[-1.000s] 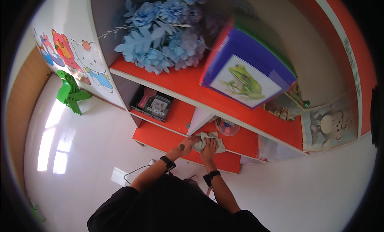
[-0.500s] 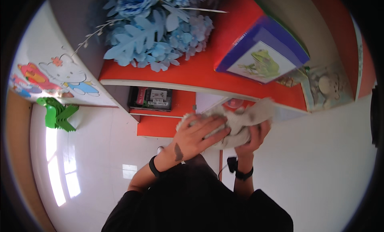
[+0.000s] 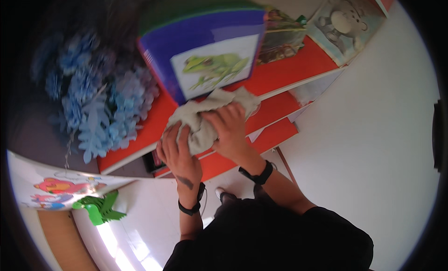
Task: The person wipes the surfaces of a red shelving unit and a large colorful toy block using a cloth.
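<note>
A crumpled off-white cloth (image 3: 198, 126) is bunched between my two hands, at the front edge of a red shelf (image 3: 280, 79). My left hand (image 3: 179, 152) grips its near left side with bent fingers. On its right side my right hand (image 3: 228, 131) is closed, fingers curled into the folds. Right behind the cloth stands a blue-purple box (image 3: 212, 37) with a green frog picture on its front. The cloth overlaps the lower edge of that box in the view; whether they touch I cannot tell.
Blue artificial flowers (image 3: 100, 103) spread over the shelf's left end. Right of the box are a clear-wrapped item (image 3: 282, 35) and a bear picture (image 3: 343, 23). Lower red shelves (image 3: 275, 112) lie beneath. A green plastic toy (image 3: 100, 208) stands on the floor by the cartoon-decorated side panel (image 3: 60, 189).
My view has turned, so the shelf now runs slantwise and the frog box sits nearer the middle. The cloth, still in both hands, has moved up against the shelf edge by the box.
</note>
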The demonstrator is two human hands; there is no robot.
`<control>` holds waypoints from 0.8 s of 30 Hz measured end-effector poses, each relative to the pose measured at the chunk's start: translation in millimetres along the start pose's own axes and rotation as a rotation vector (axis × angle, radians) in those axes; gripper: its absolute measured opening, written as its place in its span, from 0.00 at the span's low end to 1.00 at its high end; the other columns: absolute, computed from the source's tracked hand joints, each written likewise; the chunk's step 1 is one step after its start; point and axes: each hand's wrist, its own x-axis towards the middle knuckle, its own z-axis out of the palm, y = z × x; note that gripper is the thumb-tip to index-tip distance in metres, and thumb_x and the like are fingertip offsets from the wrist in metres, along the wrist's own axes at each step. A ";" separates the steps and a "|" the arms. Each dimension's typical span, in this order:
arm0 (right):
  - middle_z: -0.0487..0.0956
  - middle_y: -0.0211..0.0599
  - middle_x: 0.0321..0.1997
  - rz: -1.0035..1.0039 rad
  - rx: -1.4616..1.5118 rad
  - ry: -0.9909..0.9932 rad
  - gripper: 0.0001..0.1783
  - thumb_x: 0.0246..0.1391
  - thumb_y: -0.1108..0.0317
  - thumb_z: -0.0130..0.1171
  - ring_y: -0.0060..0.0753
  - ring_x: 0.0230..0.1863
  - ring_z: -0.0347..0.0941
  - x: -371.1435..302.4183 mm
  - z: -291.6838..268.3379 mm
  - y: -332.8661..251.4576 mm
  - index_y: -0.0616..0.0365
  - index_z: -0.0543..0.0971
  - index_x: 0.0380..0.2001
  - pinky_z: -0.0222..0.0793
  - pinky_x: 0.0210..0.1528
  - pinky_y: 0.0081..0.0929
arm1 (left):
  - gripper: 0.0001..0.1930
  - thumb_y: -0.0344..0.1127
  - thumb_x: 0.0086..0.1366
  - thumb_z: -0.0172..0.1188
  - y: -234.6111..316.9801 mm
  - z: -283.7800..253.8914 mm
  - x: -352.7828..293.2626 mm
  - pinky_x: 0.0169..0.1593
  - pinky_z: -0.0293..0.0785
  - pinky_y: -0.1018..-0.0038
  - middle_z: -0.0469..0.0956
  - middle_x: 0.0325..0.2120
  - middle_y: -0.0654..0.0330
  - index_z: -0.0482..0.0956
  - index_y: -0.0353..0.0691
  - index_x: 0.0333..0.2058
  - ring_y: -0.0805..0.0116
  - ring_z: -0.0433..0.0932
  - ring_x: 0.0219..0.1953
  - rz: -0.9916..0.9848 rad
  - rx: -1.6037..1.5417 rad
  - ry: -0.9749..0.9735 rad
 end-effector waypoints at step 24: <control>0.77 0.42 0.50 0.138 0.008 0.194 0.23 0.41 0.79 0.58 0.48 0.56 0.68 -45.4 -210.2 289.7 0.59 0.76 0.46 0.60 0.61 0.44 | 0.33 0.21 0.51 0.50 298.3 249.0 35.9 0.65 0.49 0.47 0.64 0.59 0.41 0.61 0.31 0.60 0.38 0.58 0.65 0.279 -0.060 -0.017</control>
